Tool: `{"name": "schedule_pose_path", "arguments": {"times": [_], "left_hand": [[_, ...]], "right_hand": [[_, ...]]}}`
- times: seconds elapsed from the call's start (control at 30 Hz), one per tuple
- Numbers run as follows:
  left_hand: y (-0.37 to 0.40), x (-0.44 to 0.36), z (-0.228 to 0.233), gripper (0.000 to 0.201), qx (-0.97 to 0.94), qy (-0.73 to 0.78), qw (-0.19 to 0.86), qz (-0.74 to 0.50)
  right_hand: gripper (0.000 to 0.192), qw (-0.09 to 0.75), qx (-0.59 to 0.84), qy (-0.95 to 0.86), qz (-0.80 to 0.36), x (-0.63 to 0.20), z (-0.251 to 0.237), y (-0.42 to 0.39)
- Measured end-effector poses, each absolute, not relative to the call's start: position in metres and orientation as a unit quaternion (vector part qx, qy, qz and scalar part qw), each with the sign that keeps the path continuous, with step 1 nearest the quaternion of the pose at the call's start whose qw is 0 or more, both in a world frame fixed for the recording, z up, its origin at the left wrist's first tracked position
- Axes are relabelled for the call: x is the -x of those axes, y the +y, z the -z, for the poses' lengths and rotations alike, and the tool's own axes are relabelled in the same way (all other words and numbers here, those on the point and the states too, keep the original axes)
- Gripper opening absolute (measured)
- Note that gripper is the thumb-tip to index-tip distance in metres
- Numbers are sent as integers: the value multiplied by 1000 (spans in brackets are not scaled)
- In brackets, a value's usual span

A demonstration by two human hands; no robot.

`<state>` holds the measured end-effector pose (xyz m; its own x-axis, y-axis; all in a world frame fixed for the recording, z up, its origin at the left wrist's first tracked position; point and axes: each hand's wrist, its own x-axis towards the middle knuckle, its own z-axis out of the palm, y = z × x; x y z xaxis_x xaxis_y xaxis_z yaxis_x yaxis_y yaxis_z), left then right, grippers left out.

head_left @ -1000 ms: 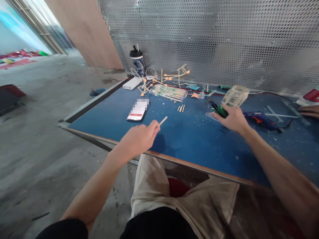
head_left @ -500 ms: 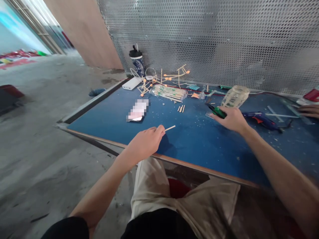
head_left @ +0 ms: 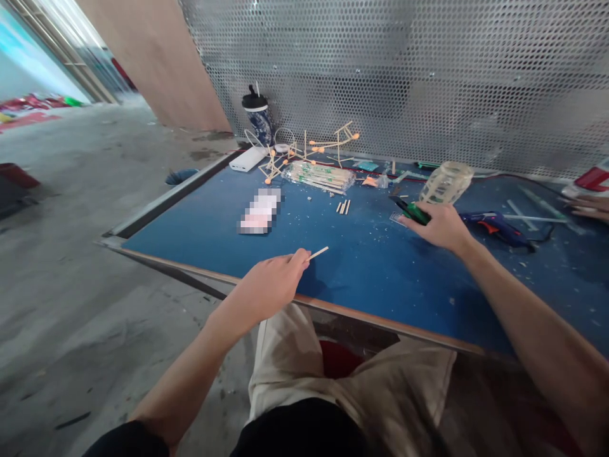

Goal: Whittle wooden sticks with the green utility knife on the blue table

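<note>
My left hand (head_left: 269,285) is closed on a short, thin wooden stick (head_left: 318,253) above the front of the blue table (head_left: 380,279). The stick's free end points right and away from me. Farther right, my right hand (head_left: 442,225) grips a green-and-black utility knife (head_left: 415,213), with its dark front end pointing left. Between the hands and a little farther back, several cut stick pieces (head_left: 343,207) lie side by side. A small white-marked card (head_left: 394,218) is partly hidden under the knife.
Stick frames with orange joints (head_left: 321,150) stand behind a plastic bag of sticks (head_left: 318,176). A blurred-out phone-like object (head_left: 261,212), power bank (head_left: 247,159) and cup (head_left: 258,117) are left. A clear jar (head_left: 447,182) and blue glue gun (head_left: 497,228) lie right, near another person's hand (head_left: 590,206).
My left hand has drawn slightly towards me and left with the stick. My right hand stays in about the same place with the knife. The whole view has shifted a little.
</note>
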<state>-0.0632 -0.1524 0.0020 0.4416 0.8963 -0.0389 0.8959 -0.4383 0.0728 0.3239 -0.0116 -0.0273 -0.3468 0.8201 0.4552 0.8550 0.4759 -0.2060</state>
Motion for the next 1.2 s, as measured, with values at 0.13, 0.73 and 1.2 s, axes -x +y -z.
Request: {"name": "schedule_pose_path", "arguments": {"times": [0.13,0.73,1.2], "left_hand": [[-147,60,13,37,-879,471,29,-74],[-139,42,13,35,-901,431,-8,-45],[-53,26,-4,34,-945,307,93,-61]], "right_hand": [[45,263,502,-823,35,-325,27,-12],[43,273,479,-833,49,-328,27,-14],[43,272,480,-833,45,-327,23,-18]]}}
